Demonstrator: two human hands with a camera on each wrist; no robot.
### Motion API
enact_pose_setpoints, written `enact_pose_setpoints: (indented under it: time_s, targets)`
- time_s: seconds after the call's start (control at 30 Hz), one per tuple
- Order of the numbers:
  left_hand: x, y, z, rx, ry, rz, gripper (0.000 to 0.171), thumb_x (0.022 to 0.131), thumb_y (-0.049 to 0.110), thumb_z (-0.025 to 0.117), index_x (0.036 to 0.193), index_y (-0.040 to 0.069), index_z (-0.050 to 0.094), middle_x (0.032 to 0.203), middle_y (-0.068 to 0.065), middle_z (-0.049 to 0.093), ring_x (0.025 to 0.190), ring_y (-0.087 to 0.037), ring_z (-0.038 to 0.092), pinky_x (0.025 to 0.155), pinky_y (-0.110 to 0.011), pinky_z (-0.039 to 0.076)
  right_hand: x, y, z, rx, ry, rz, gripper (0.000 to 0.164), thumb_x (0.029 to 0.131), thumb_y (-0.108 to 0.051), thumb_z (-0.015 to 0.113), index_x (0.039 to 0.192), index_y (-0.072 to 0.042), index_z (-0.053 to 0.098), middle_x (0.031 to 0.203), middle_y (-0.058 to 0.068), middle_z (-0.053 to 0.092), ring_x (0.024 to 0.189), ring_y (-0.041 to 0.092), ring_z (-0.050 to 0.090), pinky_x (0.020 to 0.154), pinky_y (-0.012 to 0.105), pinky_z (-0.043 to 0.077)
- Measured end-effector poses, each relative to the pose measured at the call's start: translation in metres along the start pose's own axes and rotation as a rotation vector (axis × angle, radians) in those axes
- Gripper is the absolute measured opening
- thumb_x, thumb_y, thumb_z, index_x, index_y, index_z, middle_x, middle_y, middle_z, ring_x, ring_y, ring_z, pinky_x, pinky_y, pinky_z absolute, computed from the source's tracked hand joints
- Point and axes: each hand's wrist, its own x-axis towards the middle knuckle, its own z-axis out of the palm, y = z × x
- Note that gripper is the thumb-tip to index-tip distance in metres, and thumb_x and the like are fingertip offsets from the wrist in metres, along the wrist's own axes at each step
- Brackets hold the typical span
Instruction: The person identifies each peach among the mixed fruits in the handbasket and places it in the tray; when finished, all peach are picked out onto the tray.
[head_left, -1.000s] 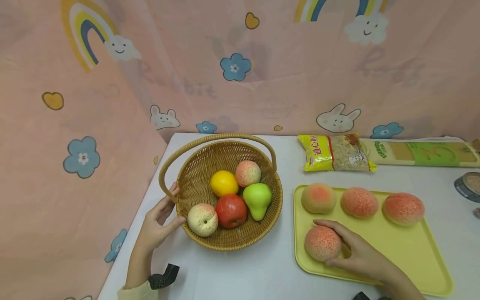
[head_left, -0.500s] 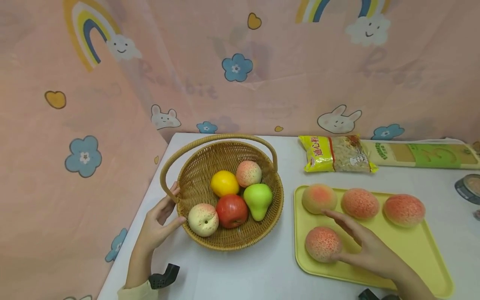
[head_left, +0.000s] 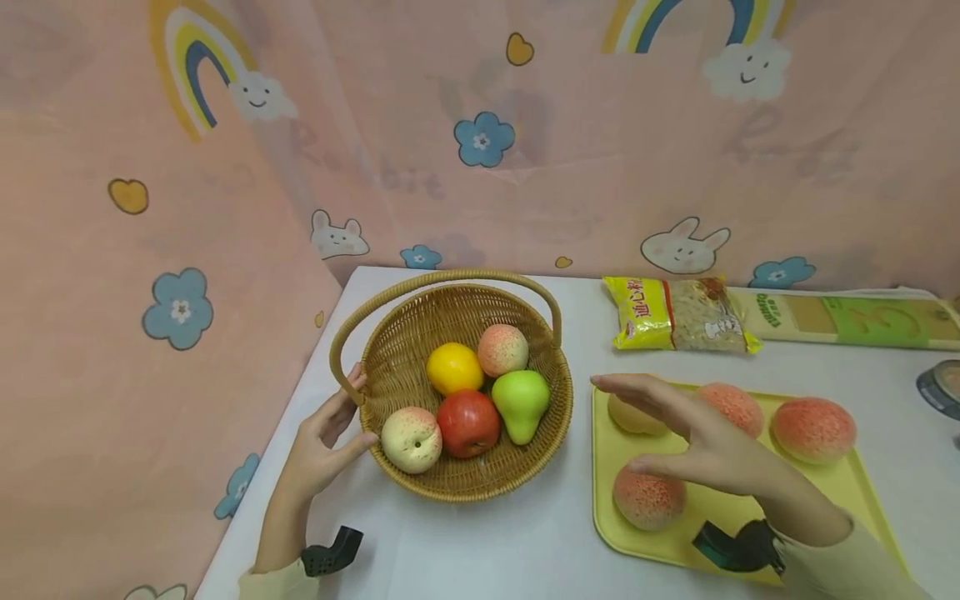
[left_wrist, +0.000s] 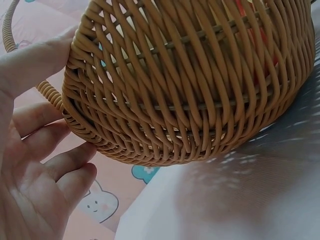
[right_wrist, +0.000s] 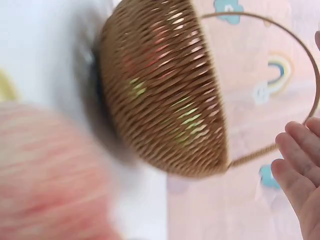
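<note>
My left hand (head_left: 318, 454) touches the left outer side of the wicker basket (head_left: 393, 375), its thumb and fingers spread along the rim (left_wrist: 75, 100) near the handle's base. Inside lie a yellow lemon-like fruit (head_left: 454, 368), two pale peaches (head_left: 411, 440) (head_left: 503, 350), a red apple (head_left: 468, 423) and a green pear (head_left: 521, 405). Over the yellow tray (head_left: 795, 500), my right hand (head_left: 712, 442) holds nothing, fingers extended. Below it sits a speckled peach (head_left: 649, 497). An orange peach (head_left: 633, 415) and a pinkish one (head_left: 731, 407) are partly hidden by the hand; another (head_left: 814, 429) shows at the tray's right.
Behind the tray lie a yellow noodle packet (head_left: 682, 314) and a long green-and-beige packet (head_left: 855, 319). A round dark-rimmed container (head_left: 940, 388) stands at the right edge. A pink patterned cloth (head_left: 420, 75) hangs behind the white table (head_left: 480, 558).
My right hand has let go of the front-left peach and risen above the tray, moving back. That peach stays on the tray. My left hand keeps its place at the basket.
</note>
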Motion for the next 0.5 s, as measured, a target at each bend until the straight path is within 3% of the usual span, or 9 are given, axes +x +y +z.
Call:
enact_pose_setpoints:
  time_s: [0.23,0.4,0.5]
  targets:
    - [0.002,0.006,-0.001,-0.003,0.001,-0.002,0.074,0.075,-0.016,0.068,0.142,-0.007,0.036,0.155,-0.018,0.023,0.141,-0.011,0.031,0.111,-0.018,0.031,0.055,-0.024,-0.003,-0.015,-0.087,-0.038,0.072,0.082,-0.008,0.073,0.144,-0.015,0.037,0.148,0.005,0.040,0.138,0.008,0.035,0.112,0.018,0.031]
    - [0.001,0.006,0.000,-0.001,-0.001,-0.006,0.074,0.075,-0.016,0.068,0.142,-0.006,0.036,0.155,-0.017,0.022,0.141,-0.011,0.030,0.111,-0.017,0.031,0.093,-0.034,0.006,-0.006,-0.171,-0.019,0.070,0.084,-0.015,0.073,0.144,-0.016,0.038,0.148,0.002,0.041,0.136,0.018,0.039,0.112,0.037,0.037]
    - [0.001,0.004,0.002,-0.006,0.000,-0.002,0.074,0.075,-0.016,0.068,0.142,-0.006,0.036,0.155,-0.017,0.023,0.141,-0.010,0.030,0.111,-0.017,0.031,0.117,-0.035,0.015,0.047,-0.225,-0.002,0.069,0.083,-0.014,0.074,0.142,-0.012,0.039,0.146,0.004,0.043,0.136,0.020,0.040,0.112,0.042,0.036]
